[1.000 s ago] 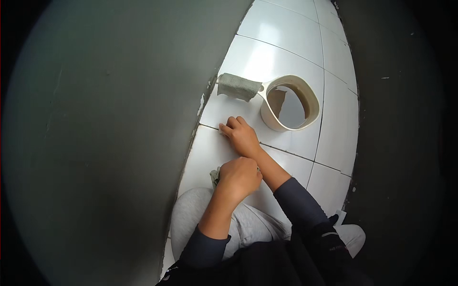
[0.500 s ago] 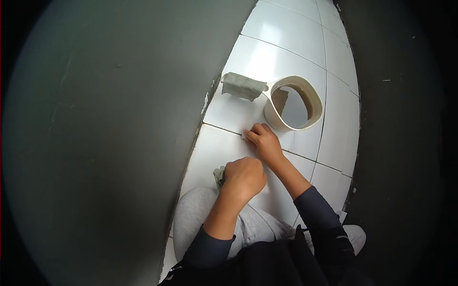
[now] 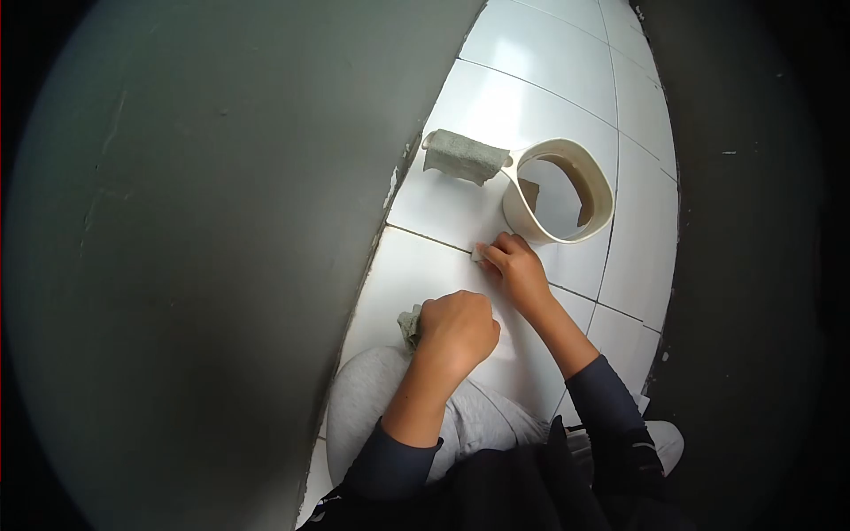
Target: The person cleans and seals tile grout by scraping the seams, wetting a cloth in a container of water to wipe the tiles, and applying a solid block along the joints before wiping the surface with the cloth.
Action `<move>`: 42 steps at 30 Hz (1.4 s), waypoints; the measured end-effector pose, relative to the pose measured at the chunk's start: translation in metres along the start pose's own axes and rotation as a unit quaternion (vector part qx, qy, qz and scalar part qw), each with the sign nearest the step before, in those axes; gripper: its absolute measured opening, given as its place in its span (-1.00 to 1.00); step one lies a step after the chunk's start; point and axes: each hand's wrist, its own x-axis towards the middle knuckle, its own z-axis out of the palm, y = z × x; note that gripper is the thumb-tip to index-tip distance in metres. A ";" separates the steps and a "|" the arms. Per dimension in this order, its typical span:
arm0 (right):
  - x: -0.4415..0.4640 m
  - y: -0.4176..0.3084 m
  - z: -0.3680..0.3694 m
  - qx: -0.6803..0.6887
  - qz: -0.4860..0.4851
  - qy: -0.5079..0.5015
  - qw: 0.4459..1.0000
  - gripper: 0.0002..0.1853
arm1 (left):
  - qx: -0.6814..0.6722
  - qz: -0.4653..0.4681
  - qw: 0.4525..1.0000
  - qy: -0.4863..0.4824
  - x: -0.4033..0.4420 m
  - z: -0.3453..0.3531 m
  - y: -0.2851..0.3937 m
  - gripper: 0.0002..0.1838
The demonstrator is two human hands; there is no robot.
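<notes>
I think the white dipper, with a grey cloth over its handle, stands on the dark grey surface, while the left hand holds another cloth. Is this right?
Only the place is wrong: the head view shows the white dipper, with a grey cloth over its handle, standing on the white tiles, while the left hand holds another cloth.

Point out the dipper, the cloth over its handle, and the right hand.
Dipper (image 3: pixel 515 207): head view, outer wall, left side.
Cloth over its handle (image 3: pixel 467 157): head view, middle of the draped fabric.
Right hand (image 3: pixel 521 269): head view, back of hand.
</notes>
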 end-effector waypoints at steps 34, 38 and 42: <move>0.078 -0.035 0.054 0.051 -0.067 -0.047 0.995 -0.74 | 0.026 -0.034 0.999 0.032 0.001 0.002 -0.012 -0.71; 0.031 -0.012 0.014 0.035 -0.027 -0.027 0.999 -0.73 | 0.016 -0.028 0.999 0.025 0.000 0.000 -0.010 -0.71; 0.001 0.001 0.000 0.008 0.023 -0.017 1.000 -0.73 | 0.013 -0.025 1.000 0.007 0.000 -0.001 -0.005 -0.72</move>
